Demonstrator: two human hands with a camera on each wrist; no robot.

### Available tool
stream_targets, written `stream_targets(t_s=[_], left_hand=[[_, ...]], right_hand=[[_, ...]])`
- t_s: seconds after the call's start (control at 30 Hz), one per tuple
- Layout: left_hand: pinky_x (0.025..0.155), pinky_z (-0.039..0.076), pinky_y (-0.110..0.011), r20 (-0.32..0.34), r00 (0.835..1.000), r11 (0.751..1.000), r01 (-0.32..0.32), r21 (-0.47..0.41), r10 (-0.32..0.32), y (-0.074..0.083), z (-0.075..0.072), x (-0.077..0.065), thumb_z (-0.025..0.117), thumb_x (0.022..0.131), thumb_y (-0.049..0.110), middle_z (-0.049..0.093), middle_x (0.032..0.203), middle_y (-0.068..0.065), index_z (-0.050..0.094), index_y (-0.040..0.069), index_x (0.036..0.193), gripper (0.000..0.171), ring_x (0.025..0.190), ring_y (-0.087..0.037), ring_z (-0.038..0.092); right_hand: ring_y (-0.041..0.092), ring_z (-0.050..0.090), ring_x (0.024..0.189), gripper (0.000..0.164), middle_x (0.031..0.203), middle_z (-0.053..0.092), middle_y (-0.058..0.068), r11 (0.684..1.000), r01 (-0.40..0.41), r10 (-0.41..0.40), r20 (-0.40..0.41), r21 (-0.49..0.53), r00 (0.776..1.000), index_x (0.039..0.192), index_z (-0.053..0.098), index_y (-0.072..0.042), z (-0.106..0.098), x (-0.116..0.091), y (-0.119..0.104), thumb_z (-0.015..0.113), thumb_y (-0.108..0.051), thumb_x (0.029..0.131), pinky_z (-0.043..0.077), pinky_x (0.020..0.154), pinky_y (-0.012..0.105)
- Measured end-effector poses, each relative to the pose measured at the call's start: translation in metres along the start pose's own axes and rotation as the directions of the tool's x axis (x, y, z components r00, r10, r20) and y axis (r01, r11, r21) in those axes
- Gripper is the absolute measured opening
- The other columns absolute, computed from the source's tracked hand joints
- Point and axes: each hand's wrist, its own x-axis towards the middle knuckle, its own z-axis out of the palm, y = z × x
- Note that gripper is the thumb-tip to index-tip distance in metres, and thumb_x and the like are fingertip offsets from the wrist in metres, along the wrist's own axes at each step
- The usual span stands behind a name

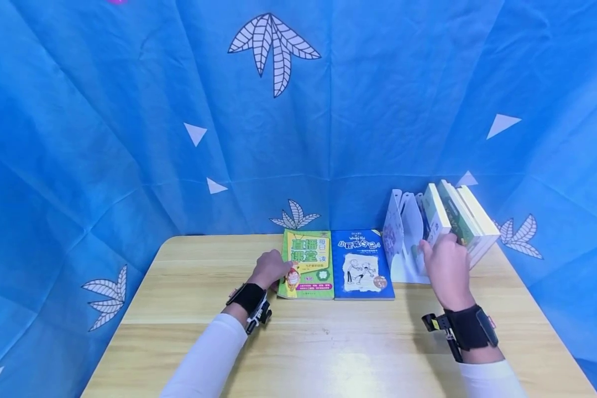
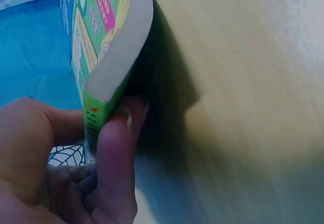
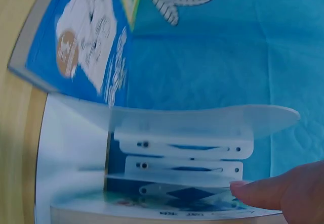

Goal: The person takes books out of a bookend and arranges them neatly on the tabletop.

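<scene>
A green book (image 1: 307, 265) with yellow and pink print lies flat on the wooden table. My left hand (image 1: 270, 267) pinches its spine edge; in the left wrist view the thumb and fingers (image 2: 115, 155) close on the raised green spine (image 2: 96, 118). Right beside it lies a blue comic-style book (image 1: 363, 265). At the right, a white bookend rack (image 1: 397, 243) holds several upright books. My right hand (image 1: 449, 271) grips a pale-spined book (image 1: 436, 207) there, thumb on its left side. The fingers on its far side are hidden in the right wrist view.
Thicker green and white books (image 1: 465, 213) lean rightward next to the right hand. White divider plates (image 3: 187, 148) of the rack stand left of the gripped book. A blue patterned cloth (image 1: 328, 138) hangs behind the wooden table (image 1: 323, 342).
</scene>
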Motion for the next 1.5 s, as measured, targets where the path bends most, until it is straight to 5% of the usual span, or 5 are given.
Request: stream_targets(t_s=[0.5, 0.87, 1.1, 1.3, 1.5], left_hand=[[0.039, 0.045, -0.025, 0.009, 1.000, 0.994, 0.010, 0.110, -0.011, 0.002, -0.006, -0.004, 0.069, 0.098, 0.043, 0.065, 0.069, -0.010, 0.066, 0.003, 0.092, 0.040, 0.046, -0.018, 0.060], [0.041, 0.036, -0.025, 0.038, 0.999, 0.976, 0.004, 0.218, -0.013, -0.002, -0.012, -0.003, 0.066, 0.098, 0.053, 0.053, 0.054, -0.001, 0.063, 0.010, 0.072, 0.050, 0.044, -0.015, 0.051], [0.043, 0.035, -0.026, 0.040, 0.999, 0.978, 0.005, 0.209, -0.013, -0.004, -0.013, -0.005, 0.066, 0.096, 0.058, 0.052, 0.054, -0.001, 0.063, 0.010, 0.076, 0.052, 0.045, -0.016, 0.049], [0.045, 0.035, -0.027, 0.015, 1.000, 0.980, 0.002, 0.198, -0.005, -0.005, -0.011, -0.005, 0.067, 0.095, 0.059, 0.051, 0.056, -0.001, 0.061, 0.010, 0.076, 0.052, 0.046, -0.016, 0.049], [0.048, 0.036, -0.029, -0.016, 1.000, 0.979, -0.011, 0.206, 0.014, -0.005, -0.008, -0.006, 0.068, 0.094, 0.058, 0.051, 0.057, -0.002, 0.058, 0.011, 0.074, 0.053, 0.048, -0.018, 0.051]], right_hand=[[0.057, 0.063, 0.060, 0.028, 0.074, 0.064, 0.042, 1.000, -0.017, 0.017, 0.029, 0.005, 0.999, 0.080, 0.060, 0.018, -0.005, -0.001, 0.004, 0.068, -0.005, 0.095, 0.049, 0.053, 0.065], [0.056, 0.059, 0.053, 0.026, 0.065, 0.059, 0.040, 0.999, -0.023, 0.024, 0.024, -0.025, 0.999, 0.095, 0.053, 0.023, -0.005, -0.010, 0.003, 0.058, -0.003, 0.099, 0.048, 0.048, 0.064], [0.048, 0.056, 0.044, 0.022, 0.056, 0.055, 0.031, 1.000, 0.025, -0.025, -0.030, -0.015, 0.999, 0.096, 0.052, 0.018, -0.011, -0.016, 0.003, 0.053, -0.003, 0.101, 0.042, 0.038, 0.057], [0.049, 0.059, 0.047, 0.019, 0.066, 0.061, 0.037, 0.998, 0.055, -0.053, -0.068, 0.029, 0.996, 0.095, 0.054, 0.016, -0.024, -0.022, -0.001, 0.053, -0.002, 0.101, 0.044, 0.037, 0.053], [0.042, 0.057, 0.045, 0.019, 0.068, 0.061, 0.034, 0.992, 0.120, -0.116, -0.112, 0.029, 0.987, 0.091, 0.054, 0.013, -0.042, -0.027, -0.010, 0.054, -0.003, 0.102, 0.035, 0.034, 0.036]])
